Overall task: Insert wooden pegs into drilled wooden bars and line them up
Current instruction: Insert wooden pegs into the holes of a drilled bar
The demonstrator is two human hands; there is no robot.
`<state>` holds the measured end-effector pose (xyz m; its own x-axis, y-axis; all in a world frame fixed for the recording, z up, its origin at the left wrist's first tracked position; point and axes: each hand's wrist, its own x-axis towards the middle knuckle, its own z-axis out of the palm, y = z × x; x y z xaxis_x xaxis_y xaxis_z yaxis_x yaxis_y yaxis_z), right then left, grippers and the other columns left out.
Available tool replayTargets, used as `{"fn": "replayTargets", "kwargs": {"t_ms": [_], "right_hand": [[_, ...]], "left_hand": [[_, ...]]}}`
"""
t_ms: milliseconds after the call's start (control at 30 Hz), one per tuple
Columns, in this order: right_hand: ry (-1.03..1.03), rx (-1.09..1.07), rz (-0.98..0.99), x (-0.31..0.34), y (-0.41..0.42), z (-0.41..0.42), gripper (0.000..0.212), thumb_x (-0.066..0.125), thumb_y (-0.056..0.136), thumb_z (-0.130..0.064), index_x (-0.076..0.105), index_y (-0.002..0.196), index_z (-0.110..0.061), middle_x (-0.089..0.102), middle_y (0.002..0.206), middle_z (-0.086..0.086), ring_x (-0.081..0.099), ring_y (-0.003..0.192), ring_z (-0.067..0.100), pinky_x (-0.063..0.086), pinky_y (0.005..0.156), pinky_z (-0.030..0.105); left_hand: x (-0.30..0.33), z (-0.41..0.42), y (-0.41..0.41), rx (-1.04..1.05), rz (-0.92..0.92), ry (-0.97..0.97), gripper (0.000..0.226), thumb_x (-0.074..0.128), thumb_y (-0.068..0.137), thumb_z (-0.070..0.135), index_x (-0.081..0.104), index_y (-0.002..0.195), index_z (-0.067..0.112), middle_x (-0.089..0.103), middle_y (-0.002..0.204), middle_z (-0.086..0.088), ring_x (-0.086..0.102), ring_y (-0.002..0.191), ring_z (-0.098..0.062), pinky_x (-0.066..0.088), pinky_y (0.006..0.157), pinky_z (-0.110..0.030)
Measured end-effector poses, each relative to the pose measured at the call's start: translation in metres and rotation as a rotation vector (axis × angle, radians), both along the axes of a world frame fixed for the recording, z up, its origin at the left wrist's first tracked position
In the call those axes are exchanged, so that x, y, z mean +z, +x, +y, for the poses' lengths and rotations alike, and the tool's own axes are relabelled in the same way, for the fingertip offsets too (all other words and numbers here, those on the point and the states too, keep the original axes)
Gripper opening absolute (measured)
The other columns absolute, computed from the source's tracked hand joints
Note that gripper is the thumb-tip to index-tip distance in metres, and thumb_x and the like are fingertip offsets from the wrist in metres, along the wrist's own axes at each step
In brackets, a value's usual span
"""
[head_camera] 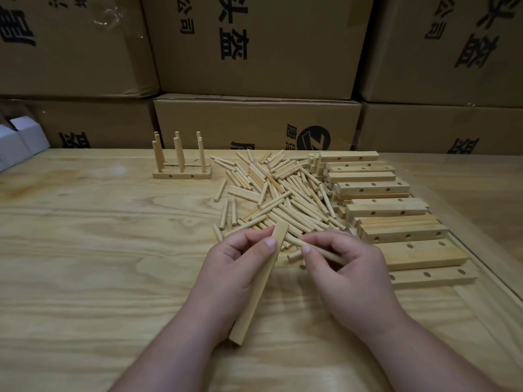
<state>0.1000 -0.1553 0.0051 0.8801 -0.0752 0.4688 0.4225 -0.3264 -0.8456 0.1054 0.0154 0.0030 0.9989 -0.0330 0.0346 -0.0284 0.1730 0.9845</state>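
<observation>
My left hand [237, 264] grips a long wooden bar [256, 301] that slants from near my wrist up toward the peg pile. My right hand [345, 267] pinches a wooden peg [319, 248], its tip pointing left at the bar's upper end. A loose pile of pegs [277, 193] lies just beyond both hands. Drilled bars [376, 188] are stacked in a row to the right of the pile. At the back left stand finished bars with upright pegs [181, 162].
The work lies on a light wooden table [99, 250]. Stacked cardboard boxes [254, 52] wall off the far side. A white box [19, 140] sits at the far left edge. The table's right edge [481, 250] runs past the bars.
</observation>
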Motion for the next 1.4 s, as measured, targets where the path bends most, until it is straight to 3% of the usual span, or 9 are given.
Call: {"fn": "replayTargets", "kwargs": {"t_ms": [200,500,667,800,867,933,1033,1133,1400], "right_hand": [[0.015,0.058,0.090,0.004,-0.001,-0.006,0.020,0.074,0.087,-0.012,0.077,0.086,-0.031,0.072,0.071,-0.011,0.064,0.061,0.003,0.047,0.055,0.010],[0.036,0.073,0.093,0.003,0.001,-0.007,0.023,0.071,0.089,-0.013,0.074,0.087,-0.036,0.074,0.083,-0.021,0.068,0.084,-0.005,0.047,0.069,0.004],[0.202,0.119,0.045,-0.002,0.003,-0.005,0.032,0.071,0.089,-0.034,0.064,0.119,-0.029,0.072,0.078,0.003,0.065,0.064,0.004,0.049,0.059,0.013],[0.386,0.135,0.017,-0.006,0.006,-0.012,0.034,0.047,0.095,-0.047,0.064,0.117,-0.027,0.068,0.081,0.013,0.054,0.059,0.016,0.043,0.049,0.021],[0.244,-0.032,0.002,-0.008,0.010,-0.012,0.020,0.051,0.097,-0.036,0.070,0.101,-0.030,0.067,0.077,0.004,0.055,0.061,0.009,0.047,0.053,0.018],[-0.069,-0.172,0.012,-0.013,0.016,-0.013,0.015,0.060,0.095,-0.024,0.071,0.093,-0.034,0.064,0.083,-0.011,0.059,0.078,0.000,0.050,0.073,0.019],[-0.505,-0.218,0.098,-0.018,0.019,-0.009,0.026,0.060,0.093,-0.022,0.069,0.109,-0.041,0.048,0.106,-0.020,0.039,0.107,0.003,0.035,0.098,0.029],[-0.806,-0.195,0.162,-0.024,0.018,-0.006,0.039,0.054,0.094,-0.027,0.059,0.125,-0.049,0.037,0.127,-0.016,0.025,0.125,0.009,0.021,0.103,0.036],[-0.794,-0.127,0.161,-0.022,0.014,-0.004,0.016,0.060,0.093,-0.030,0.063,0.094,-0.046,0.037,0.126,-0.022,0.025,0.128,0.010,0.015,0.101,0.032]], "left_hand": [[0.002,0.003,0.000,-0.015,0.028,-0.005,0.026,0.071,0.070,0.039,0.082,0.090,0.027,0.079,0.092,0.005,0.067,0.065,-0.001,0.050,0.059,-0.017],[0.007,0.001,-0.005,-0.028,0.029,-0.073,0.033,0.076,0.066,0.036,0.083,0.097,0.026,0.079,0.084,0.001,0.068,0.063,-0.002,0.050,0.056,-0.014],[0.005,0.002,-0.002,-0.023,0.049,-0.066,0.032,0.073,0.070,0.038,0.082,0.101,0.033,0.080,0.094,0.000,0.074,0.079,-0.005,0.052,0.062,-0.014],[0.001,0.004,0.002,0.071,0.094,-0.140,0.039,0.071,0.072,0.044,0.080,0.106,0.025,0.079,0.088,-0.003,0.067,0.060,-0.007,0.050,0.051,-0.018],[-0.001,0.005,0.006,0.096,0.118,-0.203,0.040,0.068,0.081,0.039,0.077,0.110,0.013,0.076,0.081,-0.006,0.061,0.051,-0.011,0.047,0.045,-0.020],[-0.002,0.005,0.008,0.097,0.111,-0.265,0.038,0.067,0.084,0.035,0.076,0.110,0.010,0.075,0.083,-0.009,0.059,0.050,-0.015,0.047,0.044,-0.022],[-0.003,0.005,0.010,0.087,0.084,-0.302,0.034,0.067,0.078,0.036,0.079,0.101,0.014,0.073,0.083,-0.011,0.059,0.050,-0.017,0.046,0.044,-0.023],[-0.005,0.005,0.011,0.081,0.085,-0.315,0.034,0.067,0.078,0.036,0.079,0.101,0.015,0.073,0.082,-0.011,0.059,0.050,-0.017,0.046,0.044,-0.023],[-0.008,0.006,0.012,0.101,0.106,-0.326,0.029,0.065,0.090,0.030,0.077,0.111,0.013,0.073,0.083,-0.012,0.059,0.051,-0.018,0.047,0.044,-0.024]]}}
